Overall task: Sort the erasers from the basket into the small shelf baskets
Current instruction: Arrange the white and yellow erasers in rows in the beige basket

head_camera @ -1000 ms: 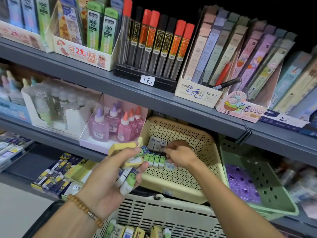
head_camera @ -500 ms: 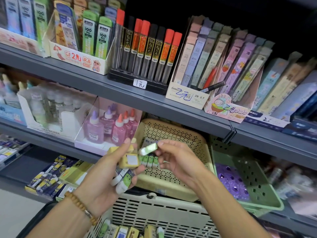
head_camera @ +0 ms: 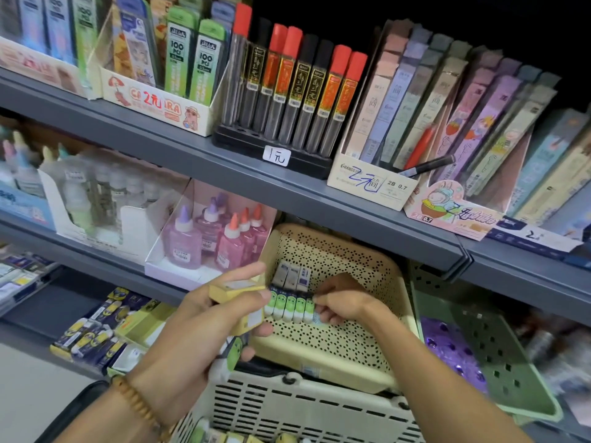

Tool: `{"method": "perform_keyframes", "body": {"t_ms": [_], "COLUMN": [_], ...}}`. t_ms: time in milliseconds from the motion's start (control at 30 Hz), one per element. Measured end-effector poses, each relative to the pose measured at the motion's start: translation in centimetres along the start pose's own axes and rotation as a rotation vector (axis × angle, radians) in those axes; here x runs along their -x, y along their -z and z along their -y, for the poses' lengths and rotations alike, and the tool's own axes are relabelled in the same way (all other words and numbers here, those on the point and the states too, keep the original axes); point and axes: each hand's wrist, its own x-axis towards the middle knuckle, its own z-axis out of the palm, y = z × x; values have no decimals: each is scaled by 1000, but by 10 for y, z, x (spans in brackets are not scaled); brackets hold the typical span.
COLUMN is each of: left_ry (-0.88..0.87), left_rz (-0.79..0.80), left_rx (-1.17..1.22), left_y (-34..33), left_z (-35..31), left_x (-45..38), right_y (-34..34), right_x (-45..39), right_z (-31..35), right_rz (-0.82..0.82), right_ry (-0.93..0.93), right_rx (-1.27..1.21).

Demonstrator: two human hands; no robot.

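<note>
Head view, left to right: left hand (head_camera: 204,327) clutching yellow erasers (head_camera: 238,290) and green ones (head_camera: 228,353), held just before cream basket (head_camera: 377,356). Row of green erasers (head_camera: 289,306) lined up on its floor, grey ones (head_camera: 292,278) behind. Right hand (head_camera: 343,303) inside, fingers pinched on the row's right end, seemingly seating one more. Green basket (head_camera: 511,372) beside, purple items within. Below, supply basket (head_camera: 287,407) showing more erasers. Sorting judged early: one short row done, handful and supply left.
</note>
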Motion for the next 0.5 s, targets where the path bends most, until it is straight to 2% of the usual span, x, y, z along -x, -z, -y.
{"method": "perform_keyframes", "body": {"t_ms": [67, 100, 200, 300, 367, 500], "left_ry": [-28, -39, -70, -96, -108, -122], "left_rz": [-1, 5, 29, 41, 48, 57], "left_rx": [-19, -31, -91, -177, -247, -360], "left_y": [0, 0, -4, -8, -10, -11], "left_z": [1, 2, 6, 9, 11, 9], "left_x": [-1, -1, -1, 0, 0, 1], "right_y": [3, 5, 4, -4, -7, -6], "right_x": [11, 21, 64, 103, 117, 125], "right_z": [8, 14, 36, 55, 62, 69], "right_rz": [-130, -159, -6, 119, 120, 125], "right_ry": [90, 140, 318, 479, 509, 433], "right_rx": [31, -59, -396, -402, -355, -416]}}
